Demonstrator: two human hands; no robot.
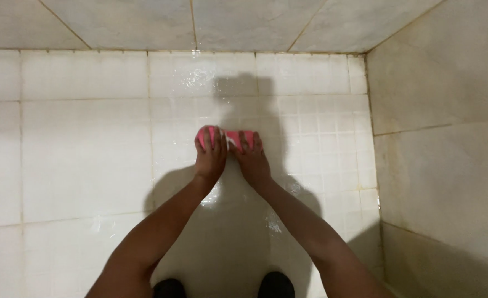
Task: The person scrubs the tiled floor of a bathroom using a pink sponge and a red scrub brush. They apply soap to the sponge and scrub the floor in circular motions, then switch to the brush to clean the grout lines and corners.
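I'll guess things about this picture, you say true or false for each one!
1. Both hands press on a pink sponge. True.
2. The sponge is blue. False: it is pink.
3. The left hand is on the sponge's left part, the right hand on its right. True.
4. The floor is wooden. False: it is white tile, wet and shiny.
5. One hand holds a bucket. False: no bucket shows.
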